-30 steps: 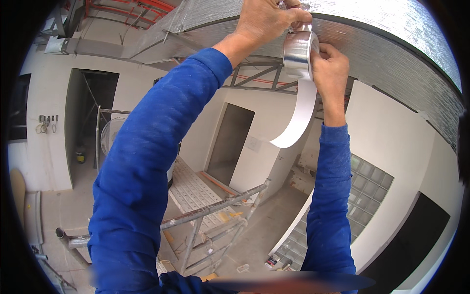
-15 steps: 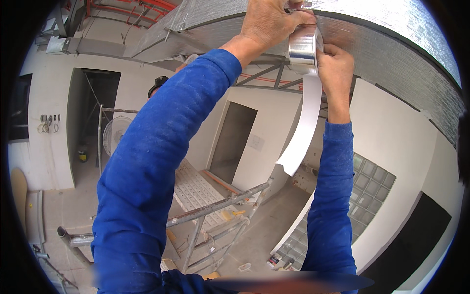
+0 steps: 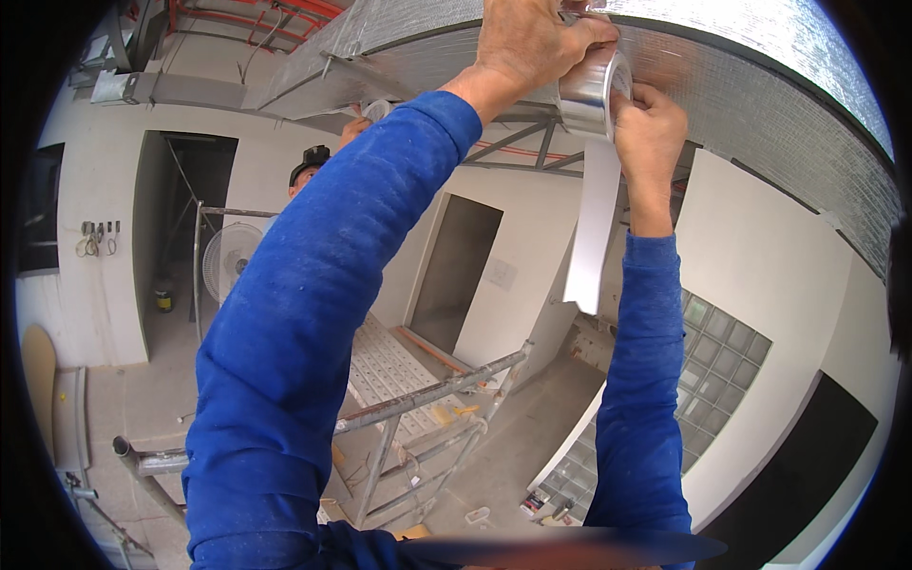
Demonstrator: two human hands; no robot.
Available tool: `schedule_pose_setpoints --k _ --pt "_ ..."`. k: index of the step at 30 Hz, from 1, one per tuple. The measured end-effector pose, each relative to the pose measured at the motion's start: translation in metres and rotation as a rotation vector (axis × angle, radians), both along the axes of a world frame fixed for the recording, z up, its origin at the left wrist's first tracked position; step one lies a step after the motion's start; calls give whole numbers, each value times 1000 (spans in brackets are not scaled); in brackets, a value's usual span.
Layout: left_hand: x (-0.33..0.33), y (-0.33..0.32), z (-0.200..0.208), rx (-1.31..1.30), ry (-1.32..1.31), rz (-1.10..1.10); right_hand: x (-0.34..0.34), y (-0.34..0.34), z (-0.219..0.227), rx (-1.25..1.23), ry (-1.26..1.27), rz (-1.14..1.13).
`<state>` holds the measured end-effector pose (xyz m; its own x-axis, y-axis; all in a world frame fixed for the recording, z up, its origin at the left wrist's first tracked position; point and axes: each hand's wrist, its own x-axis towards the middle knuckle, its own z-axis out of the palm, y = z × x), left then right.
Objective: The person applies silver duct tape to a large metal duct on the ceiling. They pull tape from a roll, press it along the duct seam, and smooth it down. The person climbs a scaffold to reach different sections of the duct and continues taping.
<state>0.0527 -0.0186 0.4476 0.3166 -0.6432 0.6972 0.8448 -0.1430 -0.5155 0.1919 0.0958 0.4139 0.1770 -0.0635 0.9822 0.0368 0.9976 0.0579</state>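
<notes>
At the top of the view, my right hand (image 3: 650, 128) grips a roll of silver foil tape (image 3: 586, 100), its fingers hooked into the core. A white backing strip (image 3: 595, 223) hangs from the roll, its lower end loose and ragged. My left hand (image 3: 532, 43) is closed just above the roll, thumb and fingers pinching the foil tape against the lower edge of a foil-wrapped duct (image 3: 722, 90). Its fingertips are partly hidden at the picture's upper edge. Both arms reach up in blue sleeves.
Below are metal scaffold rails (image 3: 432, 389) and a perforated platform (image 3: 394, 375). Behind my left arm another person's head (image 3: 309, 169) and raised hand (image 3: 355, 129) show by the duct. A white fan (image 3: 228, 261) stands at the left; a glass-block panel (image 3: 722, 351) is at the right.
The backing strip has swung toward upright and its lower end sits higher. The tape roll has turned slightly. My left hand and arm have shifted a little to the right.
</notes>
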Motion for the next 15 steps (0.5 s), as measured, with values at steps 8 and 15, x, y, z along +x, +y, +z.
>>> schedule_pose_setpoints --k 8,15 --pt "0 0 3 21 6 -5 -5 -4 -4 74 85 7" --pt "2 -2 3 12 -16 -16 -8 -1 -5 235 128 -11"
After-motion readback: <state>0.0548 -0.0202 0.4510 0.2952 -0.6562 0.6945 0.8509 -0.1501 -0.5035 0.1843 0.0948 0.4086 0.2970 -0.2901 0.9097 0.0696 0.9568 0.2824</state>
